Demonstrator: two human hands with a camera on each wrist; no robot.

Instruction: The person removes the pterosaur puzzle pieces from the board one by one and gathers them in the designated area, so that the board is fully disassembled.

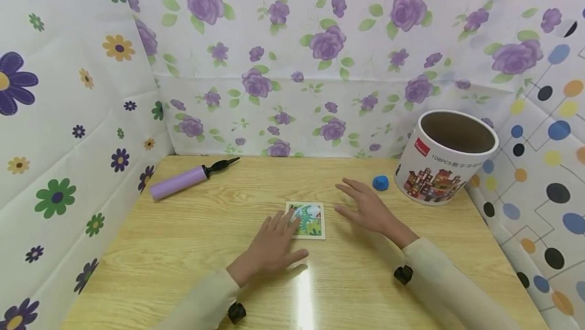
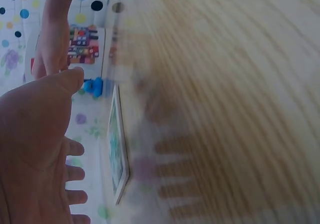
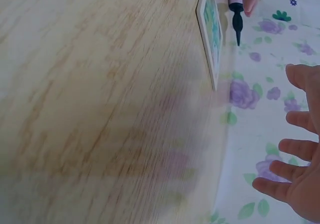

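Note:
A small square picture board (image 1: 315, 225) with a pale border and a green dinosaur print lies flat on the wooden table. My left hand (image 1: 272, 245) hovers at its left side, fingers spread and straight, partly covering it in the head view. In the left wrist view a gap shows between the left hand (image 2: 35, 134) and the board (image 2: 118, 151). To the right of the board, my right hand (image 1: 365, 209) is held above the table, its fingers extended and apart. Nothing lies in the right hand (image 3: 300, 159) in its wrist view.
A small blue lump (image 1: 380, 183), its kind unclear, sits beyond the right hand. Behind it at right stands a large white bucket (image 1: 431, 180) with a printed building-block picture. A purple hand pump (image 1: 179, 183) with a black nozzle lies at back left. Patterned cloth (image 1: 292, 111) walls surround the table.

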